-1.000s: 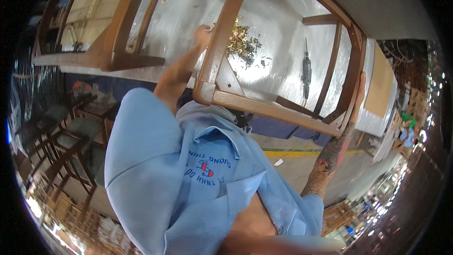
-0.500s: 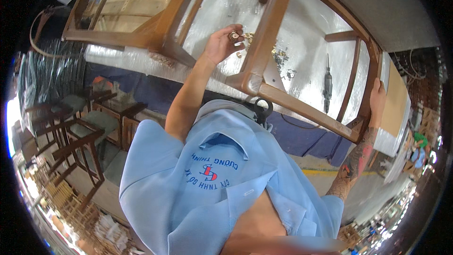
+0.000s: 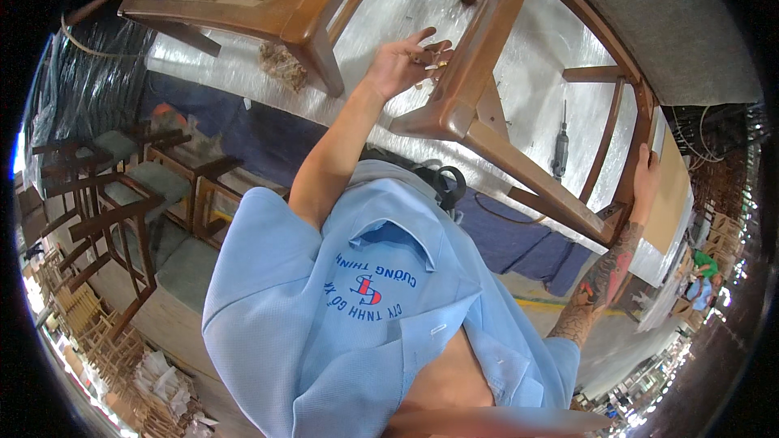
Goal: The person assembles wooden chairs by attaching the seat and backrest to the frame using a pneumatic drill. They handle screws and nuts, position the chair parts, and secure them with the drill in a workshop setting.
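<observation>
A brown wooden chair frame [image 3: 540, 182] stands on the plastic-wrapped tabletop [image 3: 381, 12] in front of me. At its right side my right hand [image 3: 645, 182] is closed on the outer rail. My left hand [image 3: 406, 65] is beside the frame's left leg, fingers half curled around small brass-coloured fittings [image 3: 441, 65]. Their exact shape is too small to make out. Inside the frame, a dark power screwdriver [image 3: 561, 146] with a long bit lies on the wrap.
Another wooden chair frame [image 3: 304, 24] stands at the left, near a clump of brownish material [image 3: 281, 65]. A cardboard sheet [image 3: 673, 182] lies past my right hand. Dark blue cloth [image 3: 284, 134] hangs along the table front. Chairs with grey seats [image 3: 150, 182] stand on the floor at left.
The chair frame's left part has shifted upward and right, covering the loose fittings seen before. My left hand has moved right, closer to the frame's leg. My right hand keeps its hold.
</observation>
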The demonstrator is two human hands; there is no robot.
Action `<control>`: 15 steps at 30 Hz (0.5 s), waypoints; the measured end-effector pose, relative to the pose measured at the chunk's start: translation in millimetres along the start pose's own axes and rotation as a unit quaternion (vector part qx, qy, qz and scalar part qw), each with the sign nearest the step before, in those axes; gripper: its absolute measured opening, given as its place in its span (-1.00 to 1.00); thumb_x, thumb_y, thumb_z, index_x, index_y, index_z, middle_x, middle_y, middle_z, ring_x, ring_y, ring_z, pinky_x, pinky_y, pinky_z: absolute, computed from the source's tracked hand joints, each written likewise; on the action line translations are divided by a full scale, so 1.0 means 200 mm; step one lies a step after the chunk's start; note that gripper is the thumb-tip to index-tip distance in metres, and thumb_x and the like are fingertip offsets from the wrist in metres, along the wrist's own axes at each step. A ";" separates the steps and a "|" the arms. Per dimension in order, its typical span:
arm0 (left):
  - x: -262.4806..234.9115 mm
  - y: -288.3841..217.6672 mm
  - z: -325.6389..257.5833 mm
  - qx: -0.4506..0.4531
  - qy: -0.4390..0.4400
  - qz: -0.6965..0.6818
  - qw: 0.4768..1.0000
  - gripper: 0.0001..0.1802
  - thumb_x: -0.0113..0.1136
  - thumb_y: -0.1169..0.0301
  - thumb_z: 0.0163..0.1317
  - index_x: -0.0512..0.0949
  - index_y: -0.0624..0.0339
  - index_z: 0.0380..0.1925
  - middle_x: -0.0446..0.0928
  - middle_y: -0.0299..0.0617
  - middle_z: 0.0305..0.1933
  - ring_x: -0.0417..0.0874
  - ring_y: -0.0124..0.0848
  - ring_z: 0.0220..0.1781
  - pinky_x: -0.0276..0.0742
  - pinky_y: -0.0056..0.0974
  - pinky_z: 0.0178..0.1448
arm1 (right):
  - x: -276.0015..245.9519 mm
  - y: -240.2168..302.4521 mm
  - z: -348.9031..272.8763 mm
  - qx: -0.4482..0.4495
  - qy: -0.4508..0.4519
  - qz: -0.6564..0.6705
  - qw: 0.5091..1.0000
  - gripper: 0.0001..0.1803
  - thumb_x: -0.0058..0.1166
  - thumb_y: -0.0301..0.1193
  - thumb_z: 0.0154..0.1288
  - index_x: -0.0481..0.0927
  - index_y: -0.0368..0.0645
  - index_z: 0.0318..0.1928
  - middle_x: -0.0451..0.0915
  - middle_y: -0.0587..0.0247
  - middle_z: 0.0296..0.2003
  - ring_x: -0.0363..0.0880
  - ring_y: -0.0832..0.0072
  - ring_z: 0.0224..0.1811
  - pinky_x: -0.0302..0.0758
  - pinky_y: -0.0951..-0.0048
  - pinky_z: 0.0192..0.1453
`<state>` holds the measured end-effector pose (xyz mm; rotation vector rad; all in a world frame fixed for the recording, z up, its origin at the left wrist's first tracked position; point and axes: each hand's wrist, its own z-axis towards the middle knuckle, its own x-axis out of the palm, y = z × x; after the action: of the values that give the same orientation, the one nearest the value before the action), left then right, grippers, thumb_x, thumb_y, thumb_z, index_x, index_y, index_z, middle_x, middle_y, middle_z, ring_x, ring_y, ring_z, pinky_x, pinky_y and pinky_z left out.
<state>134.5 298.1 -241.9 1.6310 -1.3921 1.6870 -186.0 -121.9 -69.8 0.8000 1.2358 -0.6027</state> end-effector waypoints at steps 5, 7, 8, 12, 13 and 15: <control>-0.04 0.04 0.02 0.000 -0.005 0.048 0.999 -0.30 -0.06 0.57 0.28 0.03 0.44 0.43 0.26 0.21 0.40 0.35 -0.08 0.43 0.23 0.00 0.51 | 0.01 -0.09 0.00 -0.016 0.005 0.002 1.000 -0.29 -0.01 0.04 0.41 0.53 -0.49 0.12 0.58 -0.39 0.01 0.53 -0.18 0.16 0.43 0.13 0.23; -0.06 0.05 0.03 -0.002 -0.017 0.062 0.998 -0.34 -0.04 0.60 0.34 0.04 0.48 0.42 0.30 0.19 0.37 0.39 -0.11 0.40 0.28 -0.06 0.50 | -0.01 -0.07 -0.01 -0.009 -0.005 -0.001 1.000 -0.26 0.00 0.06 0.39 0.52 -0.50 0.13 0.56 -0.42 0.04 0.51 -0.18 0.19 0.41 0.14 0.26; -0.07 0.07 0.04 0.002 -0.029 0.059 0.998 -0.38 -0.04 0.60 0.37 0.07 0.50 0.40 0.32 0.17 0.36 0.41 -0.13 0.39 0.31 -0.10 0.49 | -0.01 -0.06 -0.04 -0.002 -0.013 0.001 1.000 -0.25 0.01 0.06 0.39 0.51 -0.51 0.14 0.55 -0.43 0.05 0.50 -0.19 0.20 0.41 0.14 0.27; -0.13 0.12 0.13 0.017 -0.081 0.097 0.992 -0.52 -0.05 0.61 0.43 0.23 0.58 0.30 0.43 0.13 0.26 0.49 -0.18 0.30 0.44 -0.22 0.41 | -0.03 0.03 -0.07 0.012 -0.010 -0.013 1.000 -0.22 0.02 0.08 0.37 0.49 -0.52 0.16 0.53 -0.45 0.08 0.47 -0.19 0.24 0.37 0.14 0.31; -0.16 0.14 0.16 0.020 -0.098 0.117 0.988 -0.56 -0.06 0.61 0.43 0.28 0.59 0.27 0.47 0.12 0.22 0.52 -0.19 0.27 0.48 -0.24 0.38 | -0.03 0.05 -0.07 0.010 -0.015 -0.013 1.000 -0.22 0.01 0.07 0.37 0.49 -0.52 0.16 0.53 -0.45 0.08 0.47 -0.19 0.24 0.37 0.13 0.32; -0.29 0.21 0.24 0.021 -0.121 0.109 0.986 -0.59 -0.02 0.63 0.40 0.34 0.61 0.21 0.49 0.15 0.19 0.58 -0.19 0.17 0.58 -0.28 0.26 | -0.02 0.01 -0.04 0.005 -0.007 0.019 1.000 -0.22 0.02 0.07 0.37 0.49 -0.52 0.16 0.53 -0.45 0.08 0.47 -0.19 0.23 0.38 0.13 0.31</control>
<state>137.5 259.1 -318.6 1.8126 -1.7181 1.6879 -190.7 -114.6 -65.7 0.8246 1.2037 -0.5822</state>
